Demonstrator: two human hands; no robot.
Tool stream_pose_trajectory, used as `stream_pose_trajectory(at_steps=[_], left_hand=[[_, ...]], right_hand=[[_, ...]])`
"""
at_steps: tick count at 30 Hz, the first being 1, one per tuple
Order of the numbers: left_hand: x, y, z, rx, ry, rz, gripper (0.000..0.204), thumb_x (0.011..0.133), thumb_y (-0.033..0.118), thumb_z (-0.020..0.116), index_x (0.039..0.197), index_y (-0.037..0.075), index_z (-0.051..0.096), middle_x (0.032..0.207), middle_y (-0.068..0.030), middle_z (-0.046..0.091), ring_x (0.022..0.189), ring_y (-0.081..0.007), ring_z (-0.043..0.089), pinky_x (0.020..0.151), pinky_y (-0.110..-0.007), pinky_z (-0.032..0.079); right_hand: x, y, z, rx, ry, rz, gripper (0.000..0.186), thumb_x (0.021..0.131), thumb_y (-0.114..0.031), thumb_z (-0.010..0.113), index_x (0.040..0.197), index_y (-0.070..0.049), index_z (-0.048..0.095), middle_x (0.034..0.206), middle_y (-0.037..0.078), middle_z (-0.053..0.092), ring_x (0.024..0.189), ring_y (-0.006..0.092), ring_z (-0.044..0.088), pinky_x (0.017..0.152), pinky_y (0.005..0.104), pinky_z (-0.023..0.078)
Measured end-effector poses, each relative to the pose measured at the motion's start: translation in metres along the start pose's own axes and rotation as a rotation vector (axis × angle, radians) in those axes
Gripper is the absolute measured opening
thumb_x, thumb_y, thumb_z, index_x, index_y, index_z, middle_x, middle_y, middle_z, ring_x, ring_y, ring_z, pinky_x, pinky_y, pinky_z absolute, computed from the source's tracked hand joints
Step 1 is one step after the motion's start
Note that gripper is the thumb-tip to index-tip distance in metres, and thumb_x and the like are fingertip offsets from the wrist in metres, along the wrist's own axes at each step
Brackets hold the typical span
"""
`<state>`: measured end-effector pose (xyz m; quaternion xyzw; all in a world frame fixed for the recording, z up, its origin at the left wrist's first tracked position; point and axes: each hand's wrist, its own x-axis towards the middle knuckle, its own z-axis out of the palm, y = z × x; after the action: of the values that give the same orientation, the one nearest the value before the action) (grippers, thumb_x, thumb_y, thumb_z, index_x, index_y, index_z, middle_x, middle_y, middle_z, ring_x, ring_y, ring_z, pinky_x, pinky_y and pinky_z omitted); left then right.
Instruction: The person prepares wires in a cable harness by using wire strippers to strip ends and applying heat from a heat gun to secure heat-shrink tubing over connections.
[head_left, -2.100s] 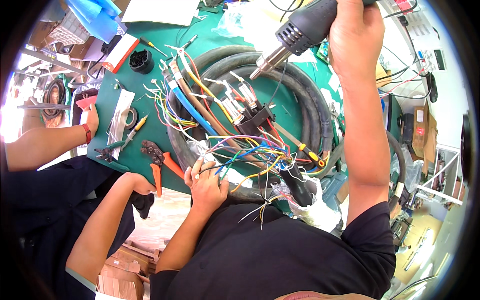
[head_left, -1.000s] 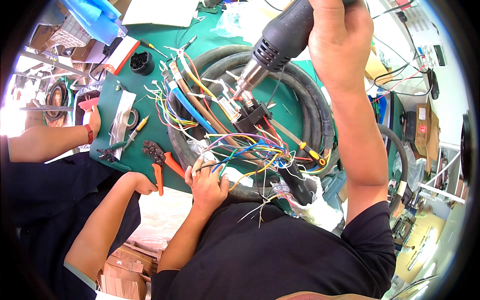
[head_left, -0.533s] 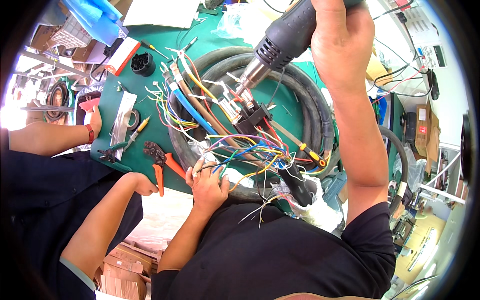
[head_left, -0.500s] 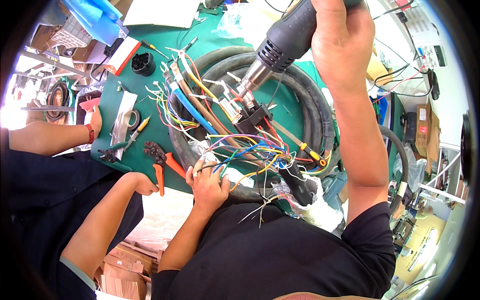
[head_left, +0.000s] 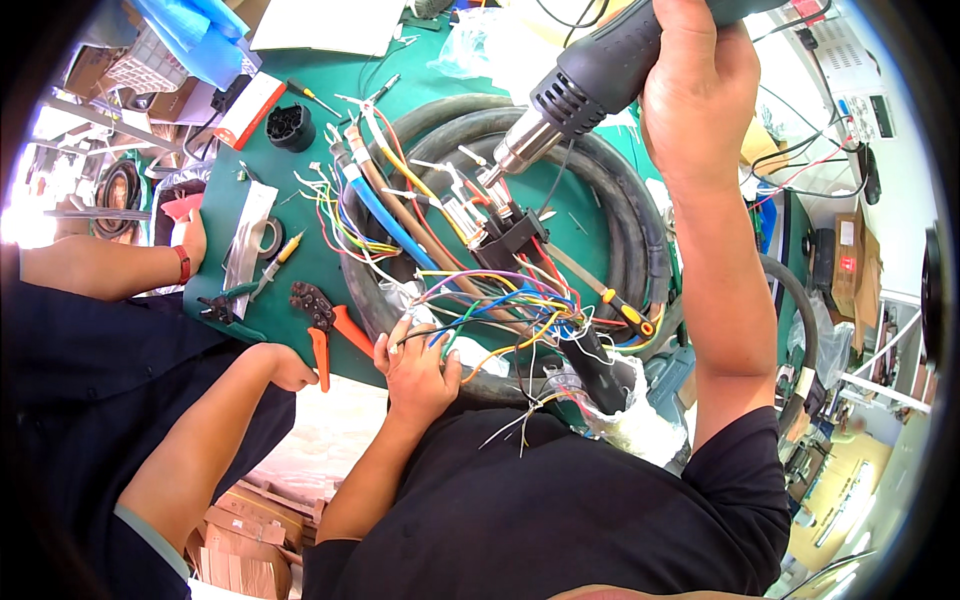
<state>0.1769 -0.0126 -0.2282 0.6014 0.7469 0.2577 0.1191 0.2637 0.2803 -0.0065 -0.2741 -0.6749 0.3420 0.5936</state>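
Note:
My right hand [head_left: 700, 100] is closed round the grip of a black heat gun [head_left: 590, 90]. The gun's metal nozzle points down and left, close to bare metal terminals [head_left: 462, 212] and wire ends at a black connector block [head_left: 512, 238]. Below, my left hand [head_left: 420, 375] lies on the bundle of coloured wires [head_left: 510, 292], fingers spread. A black wire runs to its fingertips, and a green wire passes by its thumb side. These wires come out of a thick black cable [head_left: 592, 368]. Blue and brown thick wires [head_left: 385, 215] slant up left of the block.
A thick black cable coil [head_left: 630, 210] rings the block on the green table [head_left: 320, 265]. A screwdriver [head_left: 628, 312] lies inside it. Orange-handled crimping pliers [head_left: 322, 325] lie left, beside a co-worker's hand [head_left: 290, 368]. A round black part [head_left: 289, 128] and white box lid [head_left: 325, 25] stand farther back.
My right hand and the heat gun have shifted slightly right, and the nozzle sits a little farther right over the terminals. My left hand stays nearly where it was.

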Motion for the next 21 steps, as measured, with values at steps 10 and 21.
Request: stream_pose_trajectory(at_steps=[10,21], left_hand=[[-0.002,-0.002,0.003,0.019,-0.021,0.006,0.023,0.076,0.028,0.065,0.091,0.01,0.068,0.107,-0.0045,0.059,0.123,-0.026,0.043,0.105,-0.046,0.016],[0.003,-0.001,0.001,0.055,-0.028,0.023,0.023,0.076,0.028,0.064,0.093,0.013,0.068,0.106,-0.003,0.059,0.117,-0.0274,0.044,0.103,-0.046,0.019]], right_hand=[[0.003,0.004,-0.001,-0.038,0.102,0.011,0.033,0.091,-0.029,0.06,0.101,0.002,0.058,0.082,-0.001,0.054,0.073,0.0074,0.047,0.065,0.0226,0.039],[0.007,0.033,-0.022,-0.096,0.145,0.032,0.028,0.092,-0.028,0.059,0.094,0.0,0.057,0.08,0.0,0.052,0.072,0.008,0.046,0.063,0.023,0.038]])
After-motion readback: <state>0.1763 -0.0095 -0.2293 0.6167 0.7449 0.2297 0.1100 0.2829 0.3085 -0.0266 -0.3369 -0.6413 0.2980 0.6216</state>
